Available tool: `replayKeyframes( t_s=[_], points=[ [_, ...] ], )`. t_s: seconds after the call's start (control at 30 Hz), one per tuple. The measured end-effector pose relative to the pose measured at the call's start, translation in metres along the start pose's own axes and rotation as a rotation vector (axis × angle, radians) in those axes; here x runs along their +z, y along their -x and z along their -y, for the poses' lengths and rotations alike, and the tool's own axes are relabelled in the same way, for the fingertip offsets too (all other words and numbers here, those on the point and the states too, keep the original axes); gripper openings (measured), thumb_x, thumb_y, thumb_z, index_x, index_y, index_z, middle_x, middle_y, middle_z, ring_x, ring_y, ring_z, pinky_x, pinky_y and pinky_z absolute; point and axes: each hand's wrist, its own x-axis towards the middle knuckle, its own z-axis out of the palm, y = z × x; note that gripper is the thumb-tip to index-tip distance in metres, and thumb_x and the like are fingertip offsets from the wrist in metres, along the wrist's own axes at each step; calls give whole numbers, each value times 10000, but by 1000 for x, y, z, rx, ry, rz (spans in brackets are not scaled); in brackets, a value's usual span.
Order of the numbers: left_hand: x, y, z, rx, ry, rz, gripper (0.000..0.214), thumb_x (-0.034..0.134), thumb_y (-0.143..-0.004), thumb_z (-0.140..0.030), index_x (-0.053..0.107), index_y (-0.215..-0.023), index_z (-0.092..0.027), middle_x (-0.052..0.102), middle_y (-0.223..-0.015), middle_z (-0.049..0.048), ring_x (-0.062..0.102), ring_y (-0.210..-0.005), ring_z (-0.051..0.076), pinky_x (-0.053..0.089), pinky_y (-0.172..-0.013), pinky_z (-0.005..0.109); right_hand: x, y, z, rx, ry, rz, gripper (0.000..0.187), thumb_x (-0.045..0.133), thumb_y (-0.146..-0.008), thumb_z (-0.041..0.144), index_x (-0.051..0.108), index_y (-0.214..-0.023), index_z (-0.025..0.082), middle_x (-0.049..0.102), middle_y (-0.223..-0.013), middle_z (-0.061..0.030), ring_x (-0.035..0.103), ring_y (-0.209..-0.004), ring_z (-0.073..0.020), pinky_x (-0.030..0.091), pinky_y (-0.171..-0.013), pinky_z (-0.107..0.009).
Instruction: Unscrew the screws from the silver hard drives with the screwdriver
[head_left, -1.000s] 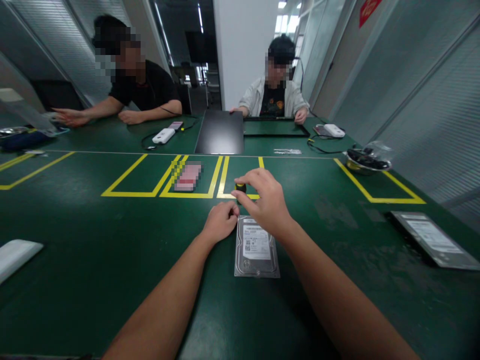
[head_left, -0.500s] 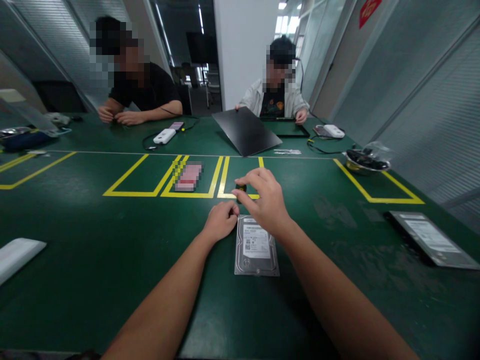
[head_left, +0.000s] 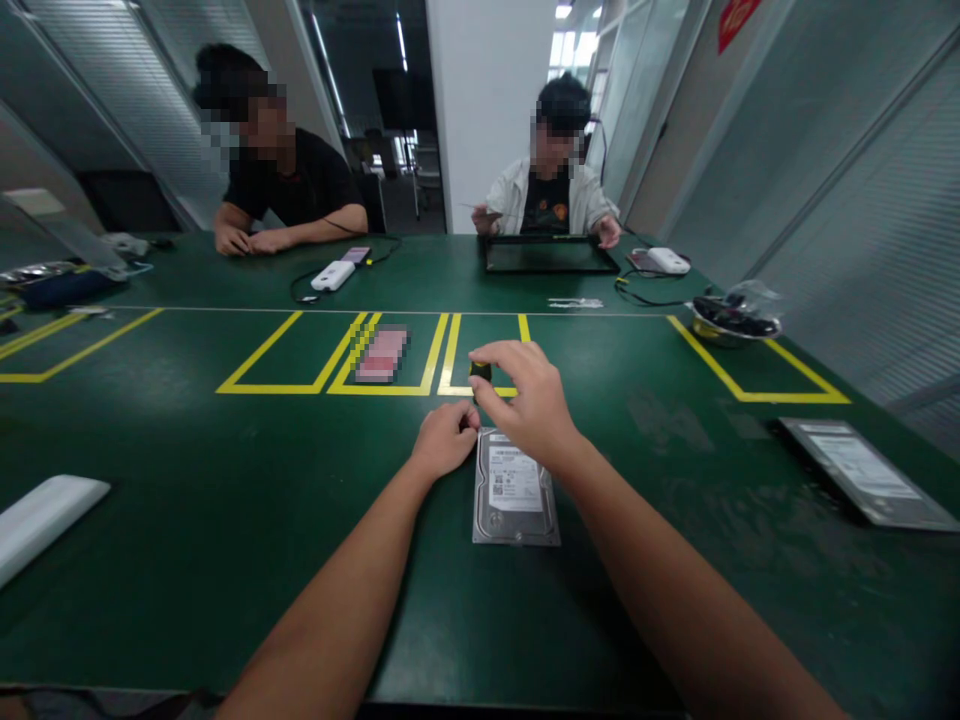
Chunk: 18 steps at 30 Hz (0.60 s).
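Note:
A silver hard drive (head_left: 516,490) with a white label lies flat on the green table in front of me. My left hand (head_left: 448,440) is curled closed at its far left corner; what the fingertips pinch, if anything, is hidden. Above that far edge my right hand (head_left: 529,390) grips a short black-and-yellow screwdriver (head_left: 481,371) between thumb and fingers. Its handle stands roughly upright just beyond my left fingertips, and its tip cannot be made out. Part of the drive's far right side is covered by my right hand.
Another drive-like metal unit (head_left: 862,470) lies at right. A bowl of dark parts (head_left: 735,318) stands behind it. Yellow tape (head_left: 270,389) marks the table, with a pink item (head_left: 382,354) there. A white object (head_left: 49,515) lies left. Two people sit opposite, one with a black frame (head_left: 551,268).
My hands stay nearly in place, with the screwdriver handle turned slightly. Across the table, the black panel has been tipped up from its slant and the left person's hands have lowered.

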Motion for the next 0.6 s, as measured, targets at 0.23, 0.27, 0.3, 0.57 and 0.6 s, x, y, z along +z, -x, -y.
replayKeyframes(
  t_s=[0.23, 0.27, 0.3, 0.57, 0.6],
  points=[
    [-2, 0, -3, -69, 1, 19, 172, 549, -732, -148, 666, -854, -183, 680, -801, 1, 581, -697, 164, 373, -607, 259, -1, -1, 2, 52, 17, 27, 159, 601, -861, 244, 663, -993, 181, 632, -953, -67, 555, -928, -197, 448, -841, -355],
    [-2, 0, -3, -84, 9, 25, 171, 553, -731, -153, 669, -853, -183, 683, -804, 1, 584, -702, 164, 376, -610, 258, -1, -1, 2, 48, 18, 31, 158, 589, -865, 234, 662, -995, 181, 639, -955, -66, 556, -931, -198, 446, -847, -357],
    [-2, -1, -3, -101, 13, 30, 161, 557, -731, -159, 670, -844, -181, 685, -801, 2, 586, -702, 164, 377, -608, 257, -1, -1, 3, 43, 20, 34, 162, 579, -867, 228, 660, -1000, 181, 647, -960, -66, 557, -936, -199, 445, -854, -360],
    [-2, -7, -7, -157, 41, 47, 163, 524, -763, -179, 683, -793, -163, 702, -777, 8, 602, -692, 168, 395, -604, 252, -3, -1, 4, 5, -3, 44, 194, 527, -850, 167, 631, -1010, 201, 680, -1003, -53, 586, -961, -202, 436, -875, -380],
    [-3, -8, -7, -163, 44, 47, 168, 519, -766, -176, 685, -783, -159, 705, -773, 11, 605, -698, 170, 398, -603, 251, -2, -2, 4, 5, -8, 49, 189, 529, -850, 174, 627, -1008, 207, 679, -1005, -52, 588, -966, -203, 435, -877, -382]
  ],
)
